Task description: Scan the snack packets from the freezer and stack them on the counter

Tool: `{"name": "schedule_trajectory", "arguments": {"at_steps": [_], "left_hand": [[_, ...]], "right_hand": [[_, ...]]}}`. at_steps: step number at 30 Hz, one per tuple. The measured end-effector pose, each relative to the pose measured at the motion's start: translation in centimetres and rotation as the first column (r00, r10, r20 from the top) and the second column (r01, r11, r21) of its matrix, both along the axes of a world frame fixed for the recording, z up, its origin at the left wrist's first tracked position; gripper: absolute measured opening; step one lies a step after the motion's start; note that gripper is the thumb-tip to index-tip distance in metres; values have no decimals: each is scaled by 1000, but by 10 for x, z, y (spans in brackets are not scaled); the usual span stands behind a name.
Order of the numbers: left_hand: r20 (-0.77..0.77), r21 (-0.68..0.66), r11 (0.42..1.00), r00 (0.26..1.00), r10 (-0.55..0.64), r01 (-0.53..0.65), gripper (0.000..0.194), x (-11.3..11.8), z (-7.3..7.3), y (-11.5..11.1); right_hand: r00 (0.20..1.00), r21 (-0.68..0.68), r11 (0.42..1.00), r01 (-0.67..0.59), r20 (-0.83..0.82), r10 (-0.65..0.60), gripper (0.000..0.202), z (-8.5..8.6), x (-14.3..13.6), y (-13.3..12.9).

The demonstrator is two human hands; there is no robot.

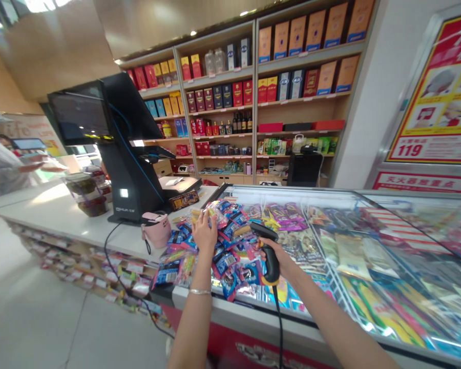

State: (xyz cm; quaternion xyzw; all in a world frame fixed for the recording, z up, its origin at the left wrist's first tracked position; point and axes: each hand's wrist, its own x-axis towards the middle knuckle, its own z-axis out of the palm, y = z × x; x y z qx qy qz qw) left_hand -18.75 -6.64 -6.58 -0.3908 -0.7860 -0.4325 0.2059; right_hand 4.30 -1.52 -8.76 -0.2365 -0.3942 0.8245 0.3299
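A pile of small blue and pink snack packets [225,261] lies on the glass top of a freezer. My left hand [205,230] rests over the upper left part of the pile, palm down with its fingers apart; nothing is seen gripped in it. My right hand [274,256] is wrapped round the handle of a black and yellow barcode scanner [271,266], just right of the pile. The scanner's head points left over the packets, and its cable hangs down past the freezer's front edge. Beside the pile at the left stands a pink cup [156,230] with a strap.
A black checkout terminal [126,195] stands on the white counter [57,218], with stacked food containers [86,192] left of it. Its black cable droops over the counter's front. The freezer [372,246] extends right. Shelves with boxes stand behind. Another person [3,169] is at the far left.
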Motion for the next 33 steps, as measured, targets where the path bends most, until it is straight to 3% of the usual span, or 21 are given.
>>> {"name": "schedule_trajectory", "arguments": {"at_steps": [3,7,12,16,21,24,29,33], "left_hand": [[-24,9,1000,1000,10,-10,53,0,4,-1],[-88,95,995,996,-17,25,51,10,23,-2],[-105,154,974,983,-150,165,51,56,48,6],[-112,129,942,948,-298,311,50,123,50,29],[-100,28,868,865,-491,496,50,225,39,62],[-94,-38,796,790,-605,605,50,287,33,75],[-76,-103,657,653,-753,746,48,380,24,86],[-56,-185,544,544,-837,819,47,443,14,94]], "right_hand": [[999,31,999,8,-35,-7,20,6,2,1],[997,67,997,40,-73,-35,23,25,18,1],[984,98,984,148,-111,-136,20,44,73,-1],[965,133,958,255,-98,-244,21,50,143,-4],[889,131,879,458,-51,-456,19,52,247,-7],[833,121,825,552,-21,-554,18,52,314,-9],[672,114,667,736,-4,-740,15,49,414,-15],[675,52,681,731,97,-732,16,41,472,-19]]}}
